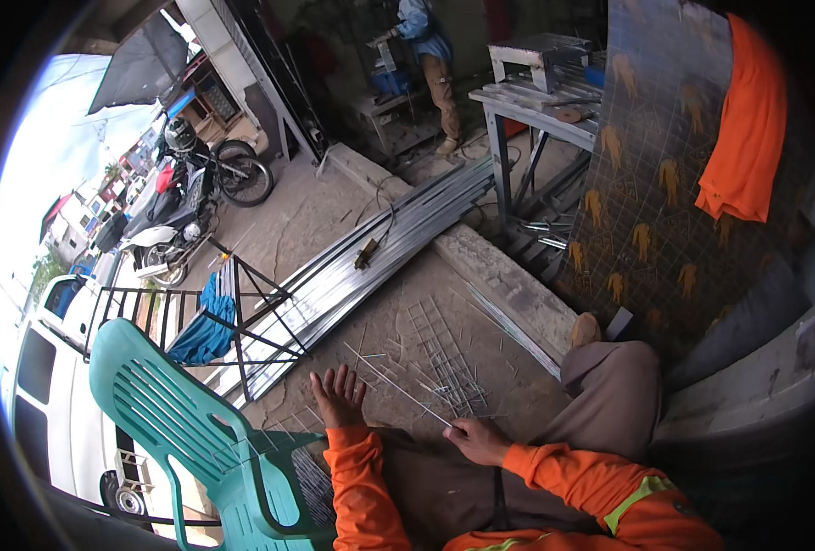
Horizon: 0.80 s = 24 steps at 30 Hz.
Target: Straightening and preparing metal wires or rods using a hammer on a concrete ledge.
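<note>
A thin metal rod (398,387) slants up and to the left from my right hand (481,442), which is closed around its near end. My left hand (339,397) is raised, with its fingers stretched out and nothing in it. The rod's far end lies a little above and beyond those fingers. On the ground ahead is a welded wire grid (441,349), with short cut pieces of rod scattered around it. To my left stands a green plastic chair (150,386), with wire pieces by its seat.
Long metal profiles (407,234) lie across a concrete curb (508,285). A black metal frame (242,317) carries a blue cloth (204,321). Beyond are motorcycles (245,174), a white van (50,386), a metal workbench (541,101) and a standing person (433,69). Orange cloth (747,129) hangs right.
</note>
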Available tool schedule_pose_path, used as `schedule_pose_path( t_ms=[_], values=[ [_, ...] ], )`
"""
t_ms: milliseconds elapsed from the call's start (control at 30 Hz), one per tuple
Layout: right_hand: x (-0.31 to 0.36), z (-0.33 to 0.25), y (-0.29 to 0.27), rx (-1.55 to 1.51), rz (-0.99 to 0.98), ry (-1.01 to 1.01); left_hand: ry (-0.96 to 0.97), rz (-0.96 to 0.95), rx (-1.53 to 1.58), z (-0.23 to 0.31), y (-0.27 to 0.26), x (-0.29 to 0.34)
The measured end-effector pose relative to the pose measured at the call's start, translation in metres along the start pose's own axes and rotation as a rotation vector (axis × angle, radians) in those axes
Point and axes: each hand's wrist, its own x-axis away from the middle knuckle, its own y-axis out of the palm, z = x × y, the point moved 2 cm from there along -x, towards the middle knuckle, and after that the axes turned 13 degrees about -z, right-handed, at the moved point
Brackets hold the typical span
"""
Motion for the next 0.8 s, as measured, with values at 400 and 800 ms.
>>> schedule_pose_path(
  t_ms=[400, 800],
  values=[
    [0.008, -0.042, -0.013, -0.069, -0.063, -0.086, -0.084, -0.132, -0.084, 0.0, 0.008, 0.0],
    [0.012, -0.032, -0.003, 0.029, -0.256, 0.067, -0.111, -0.056, -0.185, -0.005, 0.012, 0.003]
  ],
)
